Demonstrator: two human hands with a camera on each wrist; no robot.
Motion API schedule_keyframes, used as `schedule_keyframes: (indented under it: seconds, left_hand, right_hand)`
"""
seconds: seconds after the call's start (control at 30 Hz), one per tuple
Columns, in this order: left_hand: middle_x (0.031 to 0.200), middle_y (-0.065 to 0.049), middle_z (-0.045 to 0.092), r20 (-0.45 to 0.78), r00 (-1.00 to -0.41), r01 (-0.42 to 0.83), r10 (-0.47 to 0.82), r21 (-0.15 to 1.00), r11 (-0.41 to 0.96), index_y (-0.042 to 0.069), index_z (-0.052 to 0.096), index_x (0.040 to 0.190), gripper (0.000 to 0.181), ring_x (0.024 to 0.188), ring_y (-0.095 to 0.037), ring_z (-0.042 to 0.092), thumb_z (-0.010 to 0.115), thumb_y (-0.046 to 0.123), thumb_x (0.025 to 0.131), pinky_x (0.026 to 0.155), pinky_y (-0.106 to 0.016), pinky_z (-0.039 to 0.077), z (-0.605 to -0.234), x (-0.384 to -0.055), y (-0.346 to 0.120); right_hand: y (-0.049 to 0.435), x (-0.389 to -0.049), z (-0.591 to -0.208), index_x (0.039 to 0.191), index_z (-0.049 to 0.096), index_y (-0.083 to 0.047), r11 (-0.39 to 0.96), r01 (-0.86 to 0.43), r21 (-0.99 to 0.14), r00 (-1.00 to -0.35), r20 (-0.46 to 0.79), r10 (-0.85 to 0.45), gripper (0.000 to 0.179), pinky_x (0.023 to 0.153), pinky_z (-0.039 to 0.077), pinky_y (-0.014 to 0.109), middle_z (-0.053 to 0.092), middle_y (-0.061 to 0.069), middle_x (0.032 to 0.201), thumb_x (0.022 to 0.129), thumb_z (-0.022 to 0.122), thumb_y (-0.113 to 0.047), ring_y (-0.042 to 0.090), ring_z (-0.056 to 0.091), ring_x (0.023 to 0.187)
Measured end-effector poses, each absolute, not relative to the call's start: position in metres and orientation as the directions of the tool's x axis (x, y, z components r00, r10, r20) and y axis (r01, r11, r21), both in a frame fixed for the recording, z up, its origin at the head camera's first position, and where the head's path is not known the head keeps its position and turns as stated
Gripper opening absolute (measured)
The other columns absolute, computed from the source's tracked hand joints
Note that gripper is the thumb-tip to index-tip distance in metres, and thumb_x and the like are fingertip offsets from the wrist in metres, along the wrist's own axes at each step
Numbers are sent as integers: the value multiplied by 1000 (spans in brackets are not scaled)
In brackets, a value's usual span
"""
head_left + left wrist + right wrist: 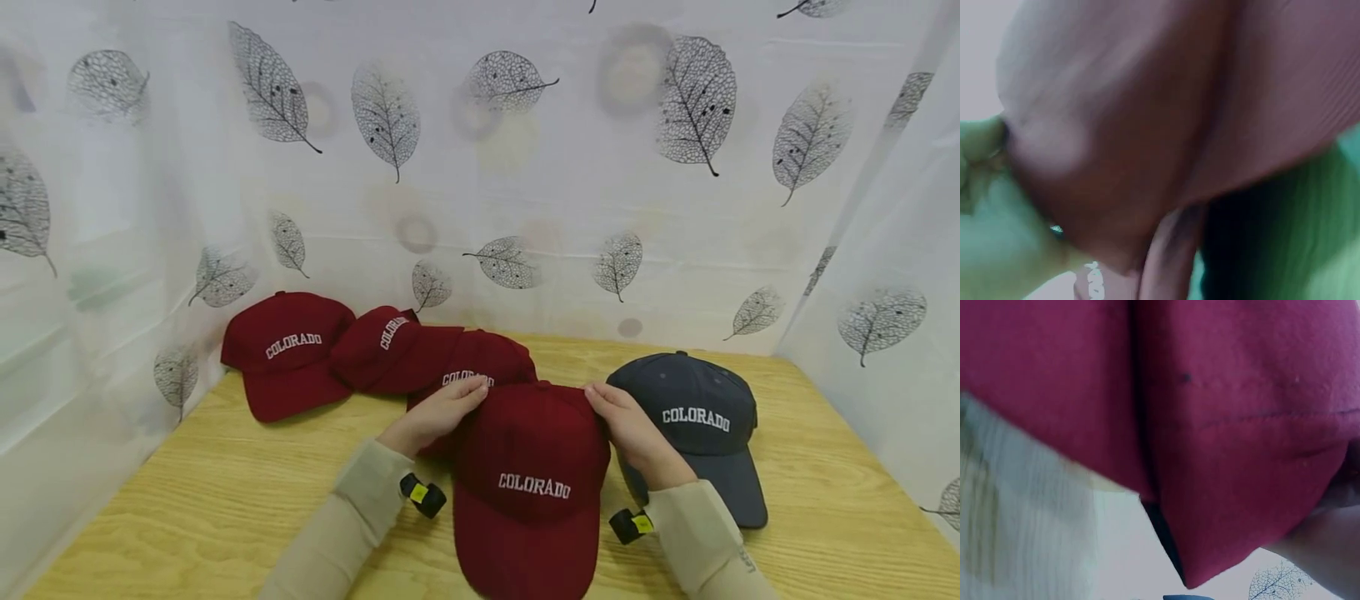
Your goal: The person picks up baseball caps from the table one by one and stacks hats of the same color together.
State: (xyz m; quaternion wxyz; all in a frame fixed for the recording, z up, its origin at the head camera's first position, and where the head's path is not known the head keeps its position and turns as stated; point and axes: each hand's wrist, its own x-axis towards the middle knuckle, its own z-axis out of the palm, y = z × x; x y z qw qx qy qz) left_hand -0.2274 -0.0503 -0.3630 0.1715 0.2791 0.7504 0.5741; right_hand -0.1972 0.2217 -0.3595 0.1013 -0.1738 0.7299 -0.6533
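The held red cap is front and centre over the desk, lettering upright and visor toward the person; whether the visor touches the wood cannot be told. The left hand pinches one upper side of it and the right hand the other. This matched grip looks sound: equal pull on both sides should keep the crown level and the lettering straight, while too much pull could crease the soft cloth. The pinch is best kept near the edge, so the rounded front stays undented. Care seems due at the sides, since the right forearm overlaps the dark cap and the nearest red cap behind sits close by the left hand.
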Motion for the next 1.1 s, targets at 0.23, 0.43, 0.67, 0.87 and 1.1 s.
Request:
schedule_keyframes:
  seconds: [0.23,0.43,0.67,0.87,1.1]
  left_hand:
    - [83,-6,44,162,-811,259,562,961,96,1,48,91,23,82,-18,41,33,17,97,72,-30,32,-365,-228,-48]
    - [75,-2,39,161,-865,242,476,964,112,3,45,85,22,74,-17,39,34,17,97,67,-30,30,-367,-231,-48]
    - [72,-2,37,112,-892,201,437,966,163,2,43,81,21,71,-16,38,32,11,97,66,-29,30,-355,-224,-52]
    - [76,-3,38,94,-891,186,445,968,167,3,41,82,21,75,-16,39,30,11,97,70,-29,30,-351,-220,-52]
    - [80,-4,37,87,-894,145,439,984,100,5,38,82,22,80,-18,38,30,17,98,73,-31,29,-372,-233,-49]
  right_hand:
    - [218,-196,-357,84,44,-6,88,-174,-981,-929,133,-346,29,56,41,28,46,4,72,96,34,-31,14,47,61]
    - [220,-198,-359,92,48,3,197,-174,-965,-948,110,-297,35,69,42,31,50,9,80,96,35,-29,17,52,73]
    - [227,-202,-366,116,49,9,331,-76,-940,-962,-18,-272,38,89,37,43,56,13,105,95,39,-21,23,53,97]
    - [228,-205,-370,120,44,12,313,-58,-948,-954,-39,-296,33,87,40,38,53,17,109,95,35,-9,20,54,95]
    - [226,-205,-368,116,40,13,194,-83,-977,-967,31,-255,29,77,43,24,54,5,95,96,33,-5,10,55,82]
